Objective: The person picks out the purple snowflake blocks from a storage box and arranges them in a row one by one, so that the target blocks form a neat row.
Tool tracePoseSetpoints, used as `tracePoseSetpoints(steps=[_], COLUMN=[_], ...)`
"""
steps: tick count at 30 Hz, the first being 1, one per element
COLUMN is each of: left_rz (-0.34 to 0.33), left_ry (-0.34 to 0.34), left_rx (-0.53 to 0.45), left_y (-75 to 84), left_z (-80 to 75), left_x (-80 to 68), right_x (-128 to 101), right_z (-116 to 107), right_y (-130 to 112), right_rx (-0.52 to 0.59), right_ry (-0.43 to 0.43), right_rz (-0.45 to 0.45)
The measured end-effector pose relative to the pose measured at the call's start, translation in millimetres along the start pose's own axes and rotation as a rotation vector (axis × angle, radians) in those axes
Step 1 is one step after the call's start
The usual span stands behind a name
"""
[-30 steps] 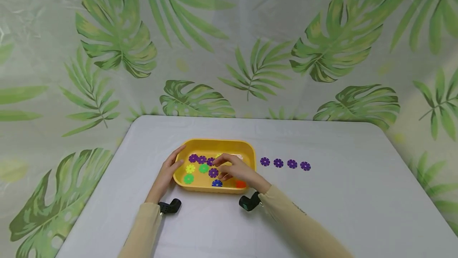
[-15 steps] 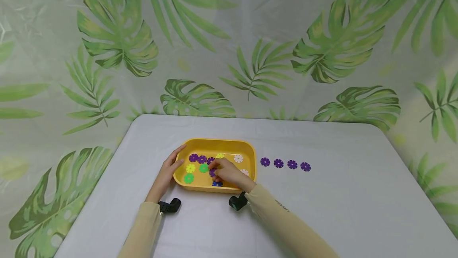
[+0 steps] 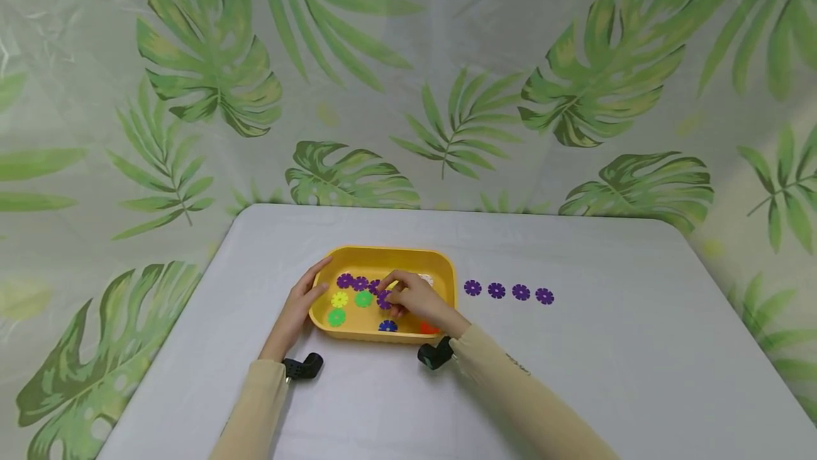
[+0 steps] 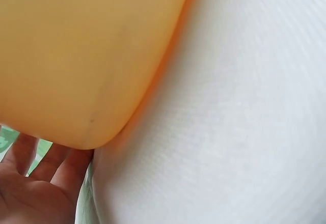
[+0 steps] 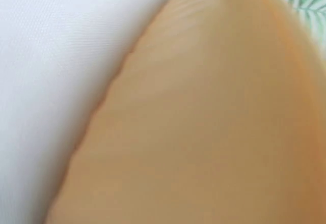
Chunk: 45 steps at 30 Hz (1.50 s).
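A yellow tray (image 3: 357, 337) holds several flower-shaped plastic discs in purple, green, yellow, blue, white and red. My left hand (image 3: 298, 311) grips the tray's left end, thumb over the rim; in the left wrist view its fingers (image 4: 66, 170) lie against the outer wall. Above the tray's middle, my right hand (image 3: 415, 298) pinches a purple disc (image 3: 384, 299) between thumb and fingers. A green disc (image 3: 363, 298) and a blue disc (image 3: 387, 326) lie close by. The right wrist view is filled by the tray's wall (image 5: 204, 107), so that hand's work is hidden there.
Right of the tray, several purple discs (image 3: 496, 290) lie in a row on the white tabletop (image 3: 606, 361). Behind the table's far edge hangs a leaf-patterned cloth (image 3: 459, 42). Each wrist carries a small black camera (image 3: 305, 366).
My right hand reached down to the purple disc in the tray's middle, took hold of it, and has raised it slightly. My left hand and the tray stay put.
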State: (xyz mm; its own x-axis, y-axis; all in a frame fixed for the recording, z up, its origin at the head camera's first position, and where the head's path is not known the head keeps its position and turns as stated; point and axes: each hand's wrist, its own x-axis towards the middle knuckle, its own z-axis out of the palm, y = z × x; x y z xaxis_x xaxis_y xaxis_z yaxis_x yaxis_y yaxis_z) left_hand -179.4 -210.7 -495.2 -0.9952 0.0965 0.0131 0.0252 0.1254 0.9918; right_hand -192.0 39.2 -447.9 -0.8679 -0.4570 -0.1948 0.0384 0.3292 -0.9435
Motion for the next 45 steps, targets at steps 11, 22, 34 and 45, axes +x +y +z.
tracePoseSetpoints(steps=[11, 22, 34, 45], left_rz=[0.0, -0.012, -0.015, 0.0], left_ry=[-0.006, -0.018, -0.026, -0.008], left_rx=[-0.012, -0.014, -0.045, -0.005], left_y=[-4.2, 8.1, 18.9, -1.6], left_z=[-2.8, -1.8, 0.3, -1.0], left_x=[-1.5, -5.9, -8.8, -0.5], right_x=[-30.5, -84.3, -131.9, -129.5], right_z=[-62.6, -164.8, -230.6, -231.2], right_y=[3.4, 63.8, 115.6, 120.6], right_rx=[0.028, 0.048, -0.005, -0.196], right_ry=[0.029, 0.214, 0.354, 0.405], right_rz=[-0.023, -0.005, 0.082, 0.173])
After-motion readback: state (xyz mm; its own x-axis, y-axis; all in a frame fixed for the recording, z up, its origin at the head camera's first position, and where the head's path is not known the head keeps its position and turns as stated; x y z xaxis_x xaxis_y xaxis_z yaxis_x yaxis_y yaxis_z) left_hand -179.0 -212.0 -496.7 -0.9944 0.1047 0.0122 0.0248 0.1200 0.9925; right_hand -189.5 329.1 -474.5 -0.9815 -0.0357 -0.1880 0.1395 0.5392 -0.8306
